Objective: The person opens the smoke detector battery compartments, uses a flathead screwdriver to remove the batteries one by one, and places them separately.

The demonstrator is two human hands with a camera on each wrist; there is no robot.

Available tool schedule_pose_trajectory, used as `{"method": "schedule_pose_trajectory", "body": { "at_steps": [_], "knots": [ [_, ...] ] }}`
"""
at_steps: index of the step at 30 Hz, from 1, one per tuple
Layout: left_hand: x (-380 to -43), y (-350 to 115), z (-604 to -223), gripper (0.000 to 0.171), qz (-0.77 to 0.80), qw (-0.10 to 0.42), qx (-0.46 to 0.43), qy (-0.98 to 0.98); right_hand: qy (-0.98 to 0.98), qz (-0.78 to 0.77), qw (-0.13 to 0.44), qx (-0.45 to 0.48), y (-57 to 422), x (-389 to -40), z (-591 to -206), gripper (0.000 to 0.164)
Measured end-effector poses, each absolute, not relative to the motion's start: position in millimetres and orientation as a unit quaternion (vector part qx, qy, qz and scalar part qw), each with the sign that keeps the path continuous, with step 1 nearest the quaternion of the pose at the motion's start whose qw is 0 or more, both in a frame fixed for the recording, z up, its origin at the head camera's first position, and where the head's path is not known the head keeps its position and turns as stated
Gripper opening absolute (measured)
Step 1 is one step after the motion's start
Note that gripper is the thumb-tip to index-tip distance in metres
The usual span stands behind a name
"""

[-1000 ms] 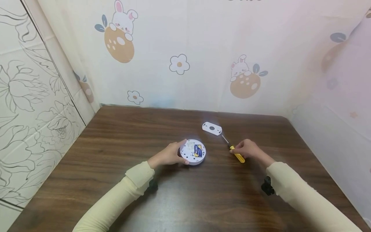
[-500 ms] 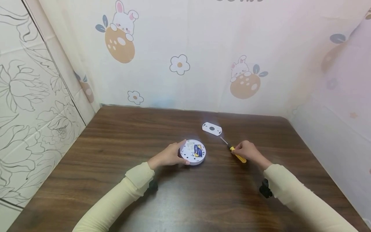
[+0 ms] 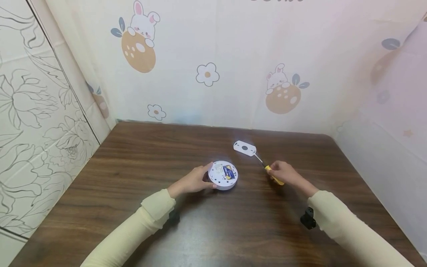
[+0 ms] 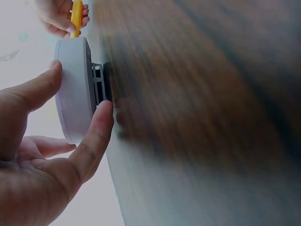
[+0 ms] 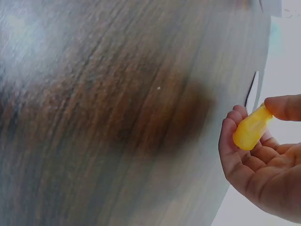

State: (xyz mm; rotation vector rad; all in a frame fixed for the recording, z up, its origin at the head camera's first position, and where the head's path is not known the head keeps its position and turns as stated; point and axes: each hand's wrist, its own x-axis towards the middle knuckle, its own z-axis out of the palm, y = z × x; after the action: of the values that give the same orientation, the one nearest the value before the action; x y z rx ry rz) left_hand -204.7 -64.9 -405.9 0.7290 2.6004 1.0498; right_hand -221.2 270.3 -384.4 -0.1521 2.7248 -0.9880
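A round white smoke detector (image 3: 220,184) lies back side up on the table, a blue and yellow battery (image 3: 228,172) showing in it. My left hand (image 3: 191,180) grips its left rim between thumb and fingers; the left wrist view shows the detector (image 4: 75,89) from the side, its slotted part towards the table. My right hand (image 3: 283,172) pinches a screwdriver (image 3: 274,179) by its yellow handle, the shaft slanting up and left. At the shaft's tip lies a white mounting plate (image 3: 244,148); whether they touch I cannot tell.
The dark wood-grain table (image 3: 166,148) runs back to a wall covering (image 3: 233,96) printed with rabbits and flowers. More patterned sheets stand at the left and right sides. Black wrist cameras (image 3: 308,218) sit under the cuffs.
The screwdriver first drew back a little from the mounting plate, then its tip came up to the plate's corner again. The smoke detector has turned slightly in my left hand.
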Motion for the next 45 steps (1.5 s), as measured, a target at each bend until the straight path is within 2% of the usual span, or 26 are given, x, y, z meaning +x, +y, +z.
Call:
{"method": "schedule_pose_trajectory", "body": {
  "at_steps": [14,23,29,36,45],
  "knots": [
    [-189.3,-74.5,-405.8,0.08,0.384,0.128,0.267,0.875,0.928,-0.338,0.113,-0.11,259.4,-215.2,-369.5,0.024],
    [-179.4,-81.1,-401.8,0.068,0.393,0.112,0.271,0.872,0.922,-0.325,0.123,-0.172,257.0,-214.4,-358.2,0.026],
    [-190.1,-77.1,-401.1,0.064,0.441,0.11,0.196,0.869,0.922,-0.303,0.131,-0.202,251.4,-217.7,-348.7,0.019],
    [-205.9,-60.0,-403.5,0.063,0.554,0.175,0.079,0.81,0.925,-0.263,0.135,-0.238,240.4,-220.3,-335.6,0.012],
    [-212.3,-44.3,-404.5,0.062,0.58,0.202,0.044,0.788,0.93,-0.199,0.121,-0.284,227.0,-229.4,-325.5,0.009]
  ]
}}
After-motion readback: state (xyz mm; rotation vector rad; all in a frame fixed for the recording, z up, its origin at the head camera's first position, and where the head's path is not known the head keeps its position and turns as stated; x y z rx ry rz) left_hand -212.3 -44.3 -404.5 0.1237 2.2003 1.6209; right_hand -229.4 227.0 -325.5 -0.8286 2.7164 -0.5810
